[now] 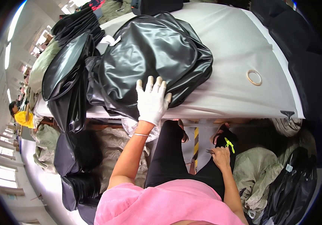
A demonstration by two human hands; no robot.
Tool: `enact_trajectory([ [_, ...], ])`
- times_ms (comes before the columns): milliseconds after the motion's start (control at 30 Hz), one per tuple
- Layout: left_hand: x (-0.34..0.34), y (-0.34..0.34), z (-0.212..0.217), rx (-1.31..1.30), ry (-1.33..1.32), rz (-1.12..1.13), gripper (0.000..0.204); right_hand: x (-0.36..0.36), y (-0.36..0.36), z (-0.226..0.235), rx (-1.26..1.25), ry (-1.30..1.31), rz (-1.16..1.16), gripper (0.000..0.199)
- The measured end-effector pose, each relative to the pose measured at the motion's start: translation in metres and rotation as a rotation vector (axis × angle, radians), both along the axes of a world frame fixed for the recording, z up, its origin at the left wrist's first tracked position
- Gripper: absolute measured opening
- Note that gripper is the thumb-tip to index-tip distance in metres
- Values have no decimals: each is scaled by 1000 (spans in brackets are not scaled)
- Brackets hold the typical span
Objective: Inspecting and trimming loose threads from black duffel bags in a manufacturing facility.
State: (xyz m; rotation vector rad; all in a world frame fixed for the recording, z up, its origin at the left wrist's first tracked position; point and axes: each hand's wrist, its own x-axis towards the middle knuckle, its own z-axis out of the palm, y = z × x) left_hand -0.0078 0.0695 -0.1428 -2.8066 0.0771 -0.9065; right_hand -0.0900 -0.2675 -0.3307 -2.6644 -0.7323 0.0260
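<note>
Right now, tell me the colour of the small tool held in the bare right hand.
Bright yellow-green: the small tool in the right hand, clearest in the head view.

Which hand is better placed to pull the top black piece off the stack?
Left. The gloved left hand already lies flat on the shiny black stack; the right hand is down at the lap, holding a small yellow-green tool.

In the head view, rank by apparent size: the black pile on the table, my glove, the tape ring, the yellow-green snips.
1. Black pile
2. Glove on the left hand
3. Tape ring and snips in the right hand: look alike, not ranked.
</note>
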Motion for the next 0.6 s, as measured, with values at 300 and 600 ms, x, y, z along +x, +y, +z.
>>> enact_trajectory([
  [300,-10,6,25,-96,72,-189,34,-2,1,-7,-9,28,-1,16],
  [600,-17,115,87,-220,-238,126,27,-1,-1,-3,33,-1,-17,16],
])
